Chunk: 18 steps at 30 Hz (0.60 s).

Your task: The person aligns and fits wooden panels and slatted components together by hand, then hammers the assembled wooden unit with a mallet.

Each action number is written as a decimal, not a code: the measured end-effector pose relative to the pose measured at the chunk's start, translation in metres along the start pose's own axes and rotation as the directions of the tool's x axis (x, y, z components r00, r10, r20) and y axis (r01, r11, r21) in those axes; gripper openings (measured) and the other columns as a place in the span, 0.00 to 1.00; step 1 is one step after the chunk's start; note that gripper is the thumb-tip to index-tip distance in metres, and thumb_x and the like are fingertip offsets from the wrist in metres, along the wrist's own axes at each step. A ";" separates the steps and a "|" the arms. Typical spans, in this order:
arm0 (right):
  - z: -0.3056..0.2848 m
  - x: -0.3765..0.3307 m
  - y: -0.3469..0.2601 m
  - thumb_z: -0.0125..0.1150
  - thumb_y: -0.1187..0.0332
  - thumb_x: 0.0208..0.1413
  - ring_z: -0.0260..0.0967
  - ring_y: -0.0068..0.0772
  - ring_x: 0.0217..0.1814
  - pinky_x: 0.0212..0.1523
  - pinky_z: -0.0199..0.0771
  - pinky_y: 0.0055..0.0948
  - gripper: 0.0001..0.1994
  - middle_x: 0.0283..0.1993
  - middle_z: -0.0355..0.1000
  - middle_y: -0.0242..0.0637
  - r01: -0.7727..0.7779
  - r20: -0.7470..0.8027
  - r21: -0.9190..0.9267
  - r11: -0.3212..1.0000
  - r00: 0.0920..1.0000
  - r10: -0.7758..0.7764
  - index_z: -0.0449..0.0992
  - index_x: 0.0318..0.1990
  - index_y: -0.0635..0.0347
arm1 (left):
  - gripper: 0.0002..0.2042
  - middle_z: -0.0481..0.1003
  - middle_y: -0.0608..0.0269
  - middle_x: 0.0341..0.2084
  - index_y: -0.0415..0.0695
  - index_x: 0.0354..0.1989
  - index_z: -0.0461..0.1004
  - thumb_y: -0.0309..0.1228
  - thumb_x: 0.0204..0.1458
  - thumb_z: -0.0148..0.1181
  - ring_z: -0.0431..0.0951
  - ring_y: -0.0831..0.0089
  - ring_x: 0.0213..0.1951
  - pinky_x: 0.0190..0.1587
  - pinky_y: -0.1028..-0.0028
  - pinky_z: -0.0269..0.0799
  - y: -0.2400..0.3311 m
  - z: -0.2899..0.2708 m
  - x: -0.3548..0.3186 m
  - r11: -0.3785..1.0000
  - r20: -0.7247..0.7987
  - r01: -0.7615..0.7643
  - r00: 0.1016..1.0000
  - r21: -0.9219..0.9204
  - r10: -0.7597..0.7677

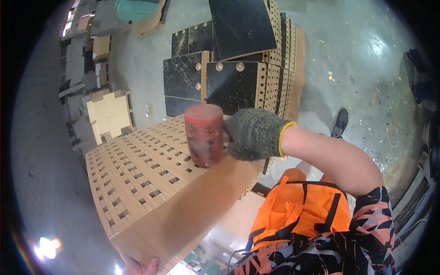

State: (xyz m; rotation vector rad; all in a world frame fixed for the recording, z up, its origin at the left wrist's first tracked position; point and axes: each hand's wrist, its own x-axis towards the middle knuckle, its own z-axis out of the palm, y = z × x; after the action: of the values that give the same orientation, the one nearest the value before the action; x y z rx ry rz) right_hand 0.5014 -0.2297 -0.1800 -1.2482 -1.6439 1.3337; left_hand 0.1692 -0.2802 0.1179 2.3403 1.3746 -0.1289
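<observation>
Workshop concrete floor [357, 59], black boards [233, 82] stacked at 12 o'clock | red mallet [204, 135] clamped in gloved right hand [252, 134], head resting on slotted panel stack [137, 174] | judged heavy, rigid, best gripped at handle | left hand [140, 266] at 6 o'clock under stack edge, fingers' state not discernible

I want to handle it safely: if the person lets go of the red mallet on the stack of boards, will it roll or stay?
The red mallet has a round cylinder head, so on its side it would probably roll. Its flat end faces should let it stand. The right hand, gloved, grips it beside the head, which looks solid and likely heavy. The stack of boards looks stiff.
</observation>
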 end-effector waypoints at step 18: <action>0.007 0.010 0.015 0.56 0.64 0.44 0.74 0.53 0.36 0.39 0.73 0.42 0.12 0.30 0.75 0.52 0.021 0.063 -0.008 1.000 0.998 -0.021 0.79 0.33 0.61 | 0.52 0.41 0.46 0.66 0.39 0.69 0.31 0.43 0.44 0.62 0.49 0.55 0.66 0.63 0.55 0.51 0.009 0.004 0.004 0.997 0.006 0.074 0.997 0.008 -0.074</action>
State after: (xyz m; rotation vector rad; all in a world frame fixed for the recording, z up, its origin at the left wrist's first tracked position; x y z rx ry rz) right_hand 0.4962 -0.2222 -0.1970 -1.2016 -1.7031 1.3669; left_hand 0.1792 -0.2820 0.1154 2.2938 1.4612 -0.1631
